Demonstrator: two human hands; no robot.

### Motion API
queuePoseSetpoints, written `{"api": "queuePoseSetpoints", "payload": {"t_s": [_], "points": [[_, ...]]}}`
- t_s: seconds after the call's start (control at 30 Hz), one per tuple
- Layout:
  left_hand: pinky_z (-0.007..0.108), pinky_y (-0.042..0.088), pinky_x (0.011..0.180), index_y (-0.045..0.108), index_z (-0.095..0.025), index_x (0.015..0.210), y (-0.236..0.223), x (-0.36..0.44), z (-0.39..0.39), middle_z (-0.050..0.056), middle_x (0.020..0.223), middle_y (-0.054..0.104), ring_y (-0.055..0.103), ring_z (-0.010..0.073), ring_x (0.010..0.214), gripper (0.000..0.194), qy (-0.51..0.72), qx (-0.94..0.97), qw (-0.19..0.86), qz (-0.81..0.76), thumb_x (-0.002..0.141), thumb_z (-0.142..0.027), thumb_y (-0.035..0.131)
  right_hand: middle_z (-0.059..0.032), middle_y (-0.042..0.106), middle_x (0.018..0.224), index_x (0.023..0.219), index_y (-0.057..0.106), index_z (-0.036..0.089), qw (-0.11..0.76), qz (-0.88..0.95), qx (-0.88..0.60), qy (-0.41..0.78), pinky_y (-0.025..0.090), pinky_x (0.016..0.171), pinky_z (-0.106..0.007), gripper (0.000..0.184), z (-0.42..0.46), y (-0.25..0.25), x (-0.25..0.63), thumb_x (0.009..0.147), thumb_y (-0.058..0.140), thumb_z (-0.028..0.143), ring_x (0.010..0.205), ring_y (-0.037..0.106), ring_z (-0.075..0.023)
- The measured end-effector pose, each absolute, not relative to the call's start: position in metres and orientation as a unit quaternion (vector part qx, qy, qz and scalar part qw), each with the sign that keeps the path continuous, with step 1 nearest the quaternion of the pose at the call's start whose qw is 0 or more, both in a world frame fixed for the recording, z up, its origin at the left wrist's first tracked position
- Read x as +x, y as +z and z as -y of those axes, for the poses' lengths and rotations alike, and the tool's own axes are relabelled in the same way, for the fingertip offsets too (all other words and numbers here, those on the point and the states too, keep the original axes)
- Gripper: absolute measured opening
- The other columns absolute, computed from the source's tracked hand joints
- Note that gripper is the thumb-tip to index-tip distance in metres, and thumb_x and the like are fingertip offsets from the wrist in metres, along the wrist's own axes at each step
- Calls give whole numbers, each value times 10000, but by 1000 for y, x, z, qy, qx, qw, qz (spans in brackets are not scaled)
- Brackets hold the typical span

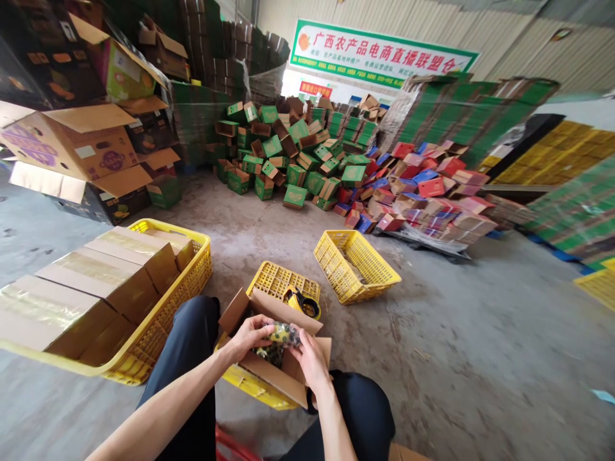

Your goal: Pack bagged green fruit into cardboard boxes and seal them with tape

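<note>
Our left hand [250, 334], with a large yellow crate [161, 326] of taped cartons [91, 269] off to its left, pinches one end of a clear-wrapped packet [284, 334]. Beneath both hands is an open carton [276, 378]; just beyond them, a tape dispenser [293, 296]. Our right hand [310, 358] grips the packet's other end. Farther out, to its right, we see a yellow basket [334, 275].
</note>
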State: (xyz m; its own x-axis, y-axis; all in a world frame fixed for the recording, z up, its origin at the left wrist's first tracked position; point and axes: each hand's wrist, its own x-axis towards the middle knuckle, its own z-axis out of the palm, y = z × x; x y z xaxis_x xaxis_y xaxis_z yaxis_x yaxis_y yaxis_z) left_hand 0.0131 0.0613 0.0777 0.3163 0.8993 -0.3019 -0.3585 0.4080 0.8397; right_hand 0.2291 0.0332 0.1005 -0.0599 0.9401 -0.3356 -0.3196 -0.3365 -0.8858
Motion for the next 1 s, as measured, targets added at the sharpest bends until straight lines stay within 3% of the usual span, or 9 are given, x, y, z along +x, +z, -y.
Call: {"api": "queuePoseSetpoints", "payload": {"t_s": [0.17,0.27,0.4,0.53,0.63,0.7,0.8,0.9,1.0], "points": [[325,579,834,718,-166,1036,80,11,-61,86,1081,711,696,214,924,592,442,372,718,-387,647,-537,965,-94,698,1415,1232,756,297,459,263,-507,681,550,1048,-501,676,-32,102,230,812,673,821,1341,611,-321],[290,540,819,720,-169,1030,83,10,-61,74,1039,727,684,196,889,519,453,416,703,-358,676,-464,959,-113,734,1336,1250,732,284,434,221,-513,707,579,995,-494,705,-31,101,231,833,625,842,1205,696,-306],[289,514,861,750,-188,1046,87,10,-61,65,1057,741,682,222,974,458,450,448,703,-320,644,-282,950,-87,782,1183,1196,737,263,428,225,-504,716,618,892,-411,586,-28,102,229,780,823,667,991,757,-250],[326,487,1012,699,-270,1344,84,10,-59,88,1363,675,616,279,1244,791,438,426,736,-293,594,-143,919,-45,787,1078,1049,775,274,434,281,-500,695,617,781,-329,421,-24,107,227,702,943,442,907,742,-213],[357,498,1030,583,-323,1491,80,10,-57,108,1564,523,589,293,1305,982,426,380,763,-304,595,-214,967,-27,774,968,964,772,272,449,304,-503,673,593,723,-308,357,-25,109,227,690,944,423,803,720,-191],[369,525,991,585,-285,1484,78,11,-57,140,1506,566,648,274,1213,887,391,356,788,-316,686,-386,960,-17,762,917,955,761,273,473,312,-508,649,578,699,-309,371,-27,109,229,674,944,431,773,707,-194],[347,554,907,677,-187,1332,78,11,-58,143,1232,709,710,211,979,698,351,351,799,-340,796,-597,856,-2,752,863,912,751,264,491,315,-516,627,558,689,-299,371,-29,106,231,642,948,424,769,698,-198],[299,558,816,722,-159,1132,79,11,-59,101,1082,732,695,173,861,620,375,359,774,-363,744,-613,890,-11,778,921,941,768,257,487,321,-512,631,566,747,-300,381,-29,104,230,635,946,398,854,723,-216],[292,561,788,721,-152,1029,80,10,-59,80,1027,729,690,175,853,584,398,365,754,-373,695,-582,931,-35,803,1068,1209,743,292,487,309,-499,647,585,872,-361,596,-30,105,229,657,938,403,1013,747,-261]]}}
